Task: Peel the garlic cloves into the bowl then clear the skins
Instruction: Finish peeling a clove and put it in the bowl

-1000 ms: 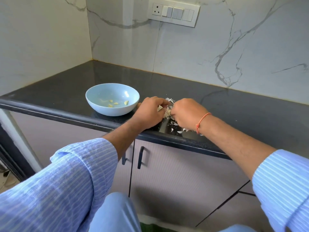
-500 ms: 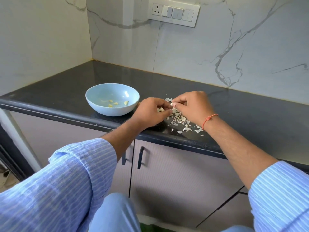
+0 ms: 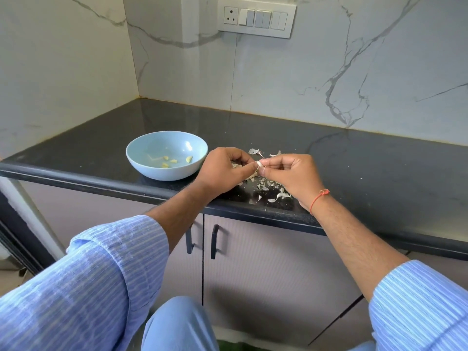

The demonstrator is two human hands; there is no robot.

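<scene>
Both hands meet over the front edge of the dark desk (image 3: 354, 158), pinching one small garlic clove (image 3: 259, 165) between them. The left hand (image 3: 222, 171) has its fingers curled, thumb and forefinger pressed together on the clove's near side; the right hand (image 3: 291, 173) pinches the far end with its fingertips (image 3: 266, 163), the other fingers curled loosely under. The clove looks whitish, so some skin probably clings to it.

A clove like this should be light and firm, but smooth and slippery once bare, so the safest hold is across its thick middle while a nail lifts the skin from the pointed tip. The skin is papery and brittle, likely to tear into flakes and drift at a breath.

Just below and beside the hands lies a scatter of skins (image 3: 271, 190), with a few more behind the fingers. To the left, near the left hand, stands a pale blue bowl (image 3: 141, 158) holding a few peeled cloves (image 3: 174, 160).

On the wall behind is a switch plate (image 3: 257, 17); no brand, label or writing can be read anywhere.
</scene>
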